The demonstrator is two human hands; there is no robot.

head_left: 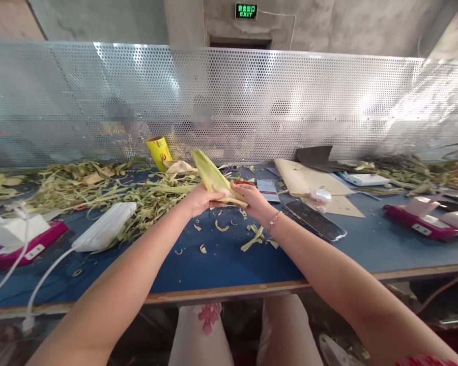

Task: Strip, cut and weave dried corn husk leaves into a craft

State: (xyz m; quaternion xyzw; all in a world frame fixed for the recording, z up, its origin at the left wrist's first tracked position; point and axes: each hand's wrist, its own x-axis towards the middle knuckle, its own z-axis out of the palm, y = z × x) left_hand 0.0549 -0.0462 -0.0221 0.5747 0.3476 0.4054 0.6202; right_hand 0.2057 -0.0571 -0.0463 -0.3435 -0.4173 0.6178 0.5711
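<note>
A pale yellow-green corn husk [209, 172] is held above the table between both hands, its broad end pointing up and to the left. My left hand [203, 200] grips its lower part, thumb on top. Close beside it, my right hand [256, 202] pinches the narrower right end, fingers closed. A red curved thing [244, 183] shows just behind my right hand; I cannot tell what it is. Small pale scraps [221, 226] and a few cut strips [254, 238] lie on the blue table [221, 269] below.
Dried leafy strips [145, 203] are heaped at the left. A yellow tube [158, 152] stands before the perforated metal screen [244, 101]. To the right lie a phone [315, 219], brown paper [301, 178] and a magenta power strip [423, 226]. A white power bank [105, 226] with a cable lies left.
</note>
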